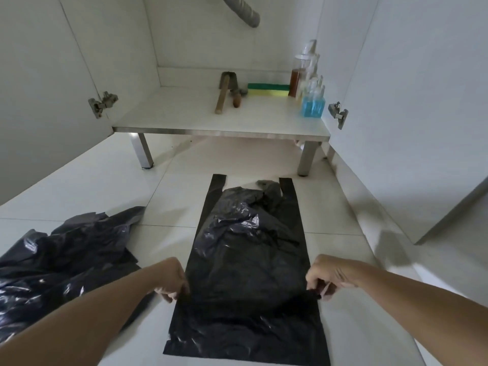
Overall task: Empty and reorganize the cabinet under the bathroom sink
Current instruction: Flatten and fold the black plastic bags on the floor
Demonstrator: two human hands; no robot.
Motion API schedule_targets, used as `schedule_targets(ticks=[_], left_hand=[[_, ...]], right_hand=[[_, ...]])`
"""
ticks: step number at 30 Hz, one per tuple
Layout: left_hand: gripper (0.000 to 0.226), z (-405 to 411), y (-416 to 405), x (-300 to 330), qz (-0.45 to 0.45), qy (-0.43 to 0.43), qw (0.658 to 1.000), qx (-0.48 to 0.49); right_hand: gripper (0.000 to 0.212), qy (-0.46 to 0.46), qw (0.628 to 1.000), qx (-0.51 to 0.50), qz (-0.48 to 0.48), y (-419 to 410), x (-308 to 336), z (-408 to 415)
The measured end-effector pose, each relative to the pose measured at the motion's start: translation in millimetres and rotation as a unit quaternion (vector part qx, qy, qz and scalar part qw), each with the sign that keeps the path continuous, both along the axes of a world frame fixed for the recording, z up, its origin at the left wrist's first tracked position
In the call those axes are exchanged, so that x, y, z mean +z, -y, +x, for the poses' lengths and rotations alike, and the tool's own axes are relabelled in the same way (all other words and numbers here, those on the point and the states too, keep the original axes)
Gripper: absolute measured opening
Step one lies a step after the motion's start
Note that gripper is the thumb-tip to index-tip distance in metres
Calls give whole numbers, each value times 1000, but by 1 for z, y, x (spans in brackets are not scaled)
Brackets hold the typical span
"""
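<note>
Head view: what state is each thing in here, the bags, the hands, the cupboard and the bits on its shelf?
Flat black bag: spread on the floor, handles toward the cabinet, edges pinched by both hands.
Left hand: pinching the bag's left edge.
Right hand: pinching the bag's right edge.
Crumpled black bags: heaped on the floor, left.
Cabinet doors: open.
Blue bottles: upright, capped.
Brown bottle: upright, part full.
Sponge: lying flat.
Wooden-handled tool: lying down.

Black plastic bag (pixel 245 260): thin, crinkled, glossy film. Floor tiles (pixel 171 207): smooth, pale, slight sheen. Cabinet shelf (pixel 184 114): smooth white laminate; legs (pixel 306 159) brushed metal. Hinges (pixel 101 103): bare metal. Tool handle (pixel 221 97): wood.
</note>
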State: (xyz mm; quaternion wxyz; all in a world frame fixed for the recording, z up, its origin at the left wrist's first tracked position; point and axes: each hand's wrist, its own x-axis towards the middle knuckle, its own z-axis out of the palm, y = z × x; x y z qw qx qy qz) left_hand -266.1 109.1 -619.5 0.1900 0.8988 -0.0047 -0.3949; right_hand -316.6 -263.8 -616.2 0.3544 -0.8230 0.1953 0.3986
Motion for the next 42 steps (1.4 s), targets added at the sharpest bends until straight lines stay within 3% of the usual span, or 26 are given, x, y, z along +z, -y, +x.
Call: schedule_targets(ticks=[3,7,12,14,16,18,20,24,28,30,33,36,37,39,42], left_hand=[[22,5,5,-6,71,-2,997,1],[16,21,12,-17,122,167,978,-29],[29,47,30,-26,22,257,962,94],[44,54,38,-32,-11,279,957,81],[74,52,44,-40,24,297,954,-17],[109,47,50,-51,90,281,947,-125],[129,41,55,-64,133,235,946,-180],[137,40,59,-79,154,162,957,-184],[138,44,57,-78,161,150,957,-189],[138,45,59,-77,161,150,957,-190],[139,45,60,-76,160,149,958,-187],[139,45,62,-74,164,141,958,-188],[139,45,62,-73,165,139,958,-188],[140,44,63,-72,167,136,958,-187],[139,43,63,-71,166,139,958,-187]], right_hand=[[29,2,997,27,-70,-3,0,5],[10,133,978,-1,-161,-9,-3,29],[23,233,961,-66,-130,-16,-8,71],[36,231,961,-114,-101,-18,-13,87],[51,199,967,-143,-71,-20,-20,99],[65,159,970,-181,-26,-22,-29,109],[73,129,965,-228,10,-24,-36,115],[69,63,938,-322,111,-24,-45,126],[57,37,937,-300,174,-14,-47,135],[49,78,910,-339,224,-12,-40,138],[14,191,837,-423,291,-12,-20,140],[33,290,774,-456,329,-8,-13,148],[38,312,766,-461,321,-7,-12,149],[39,339,796,-448,224,-4,-14,148],[16,336,835,-433,54,3,-26,139]])
